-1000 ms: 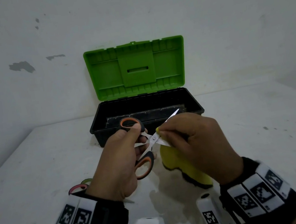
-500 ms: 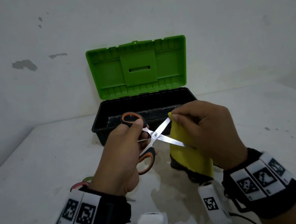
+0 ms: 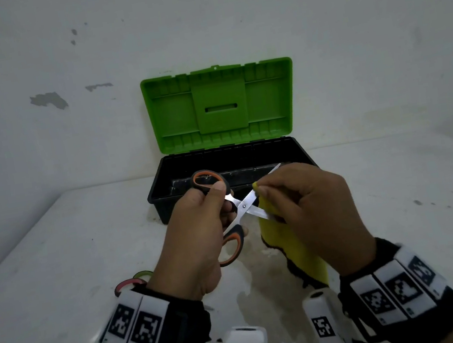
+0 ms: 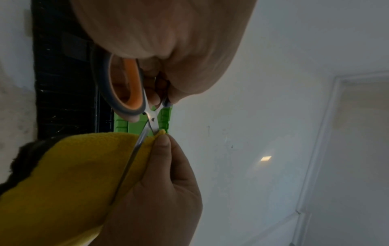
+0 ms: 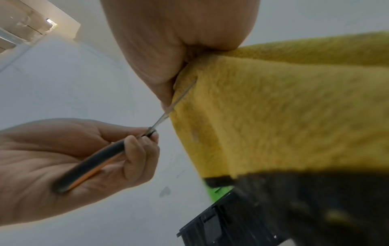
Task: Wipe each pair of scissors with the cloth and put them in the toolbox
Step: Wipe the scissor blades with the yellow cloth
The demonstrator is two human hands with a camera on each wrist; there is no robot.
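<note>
— What have you got in your left hand [image 3: 199, 235]?

— You're gripping the orange-and-grey scissors [image 3: 243, 207] by their moulded handles: thumb pressed on the upper loop, the other fingers curled round the lower one. The steel blades stand open in an X, smooth and bright, held up in front of the toolbox [image 3: 163, 193].

— And your right hand [image 3: 308, 206]?

— It pinches the yellow cloth [image 3: 290, 247] round the lower blade, thumb and fingertips pressed together just past the pivot. The cloth is fuzzy, like fleece, with a dark shaggy edge, and it hangs down from your fingers toward the white table [image 3: 57, 272].

— How much of that blade can you see?

— Little. From the right wrist the thin metal edge runs into a fold of the cloth and its tip is buried. The upper blade's point pokes out above your knuckles.

— The toolbox itself?

— A black ribbed plastic tub, its green lid [image 3: 221, 107] standing open against the wall. Your hands cover the front rim, and the floor inside is dim; I can't tell what lies in it.

— Anything else down there?

— Behind your left wrist, pink and green curved handles [image 3: 131, 280] peek out on the table, probably another pair of scissors, mostly hidden.
</note>
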